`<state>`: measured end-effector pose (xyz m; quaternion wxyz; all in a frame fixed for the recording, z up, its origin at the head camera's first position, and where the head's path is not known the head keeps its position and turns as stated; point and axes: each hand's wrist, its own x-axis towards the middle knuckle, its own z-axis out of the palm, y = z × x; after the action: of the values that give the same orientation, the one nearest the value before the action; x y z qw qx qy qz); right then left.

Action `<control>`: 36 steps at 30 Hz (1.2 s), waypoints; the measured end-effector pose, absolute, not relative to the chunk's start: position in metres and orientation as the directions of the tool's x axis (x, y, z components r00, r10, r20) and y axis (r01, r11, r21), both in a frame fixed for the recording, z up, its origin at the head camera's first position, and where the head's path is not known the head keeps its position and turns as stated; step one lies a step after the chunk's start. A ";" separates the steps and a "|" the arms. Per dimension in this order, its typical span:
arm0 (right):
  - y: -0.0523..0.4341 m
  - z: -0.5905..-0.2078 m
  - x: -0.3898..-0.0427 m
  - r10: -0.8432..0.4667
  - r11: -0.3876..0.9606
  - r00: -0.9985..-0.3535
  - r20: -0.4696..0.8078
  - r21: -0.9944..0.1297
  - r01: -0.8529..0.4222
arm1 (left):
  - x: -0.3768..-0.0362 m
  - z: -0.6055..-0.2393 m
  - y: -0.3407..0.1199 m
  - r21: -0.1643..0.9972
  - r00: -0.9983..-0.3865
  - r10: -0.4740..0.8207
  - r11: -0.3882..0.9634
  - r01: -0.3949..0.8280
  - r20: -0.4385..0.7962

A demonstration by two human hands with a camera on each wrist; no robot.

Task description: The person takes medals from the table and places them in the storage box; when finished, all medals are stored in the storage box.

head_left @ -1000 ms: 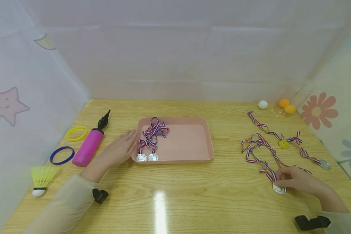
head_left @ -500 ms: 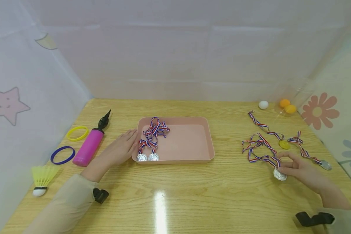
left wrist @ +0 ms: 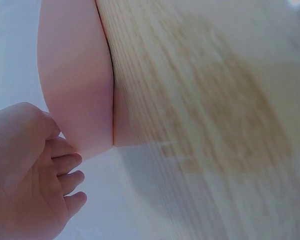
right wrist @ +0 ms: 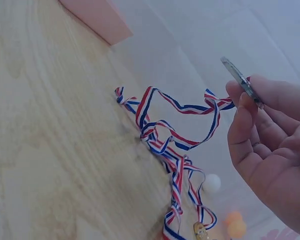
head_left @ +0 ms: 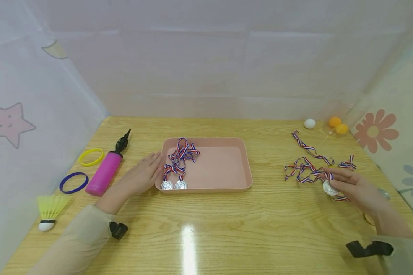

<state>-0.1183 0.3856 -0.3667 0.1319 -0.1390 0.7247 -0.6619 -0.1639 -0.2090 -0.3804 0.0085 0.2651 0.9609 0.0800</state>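
Note:
My right hand (head_left: 359, 191) pinches a silver medal (head_left: 330, 187) by its edge between thumb and fingers. In the right wrist view the medal (right wrist: 240, 80) is raised off the table, its red, white and blue ribbon (right wrist: 190, 107) trailing down. My left hand (head_left: 142, 175) rests with extended fingers against the left wall of a pink tray (head_left: 220, 168). Two silver medals (head_left: 180, 185) lie inside the tray at its left end, their ribbons (head_left: 182, 154) bunched behind them. Beneath my right wrist a gold medal (head_left: 369, 219) partly shows. Another silver medal (head_left: 383, 193) lies further right.
On the left are a pink hand pump (head_left: 104, 172), a yellow wristband (head_left: 91, 157), a blue wristband (head_left: 73, 182) and a yellow shuttlecock (head_left: 48, 212). At the back right are a white ball (head_left: 309, 123) and two orange balls (head_left: 341, 128). Another ribbon (head_left: 309, 147) lies nearby.
My right hand has lifted the silver medal and moved it away from the table's front edge, its ribbon gathering up. The left hand and tray stay put.

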 end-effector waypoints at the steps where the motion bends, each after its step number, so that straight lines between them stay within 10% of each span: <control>1: 0.385 -0.365 -0.121 -0.391 0.057 -0.920 0.030 -0.997 -0.057 | -0.164 -0.381 -0.209 0.158 -0.859 0.511 0.847 0.508 0.026; 13: 0.367 -0.326 -0.150 -0.484 -0.313 -0.823 0.299 -0.937 -0.157 | -0.164 -0.382 -0.209 0.172 -0.866 0.500 0.852 0.495 0.014; 25: 0.330 -0.270 -0.157 -0.278 0.021 -0.943 0.183 -0.980 -0.196 | -0.163 -0.381 -0.209 0.176 -0.872 0.490 0.858 0.483 0.003; 36: 0.276 -0.235 -0.163 -0.318 0.262 -0.925 0.206 -0.919 -0.295 | -0.163 -0.381 -0.208 0.183 -0.873 0.488 0.858 0.480 -0.001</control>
<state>-0.1632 0.2757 -0.2353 0.0100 -0.1930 0.7943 -0.5760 -0.1635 -0.2082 -0.3808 0.0237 0.2512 0.9636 0.0886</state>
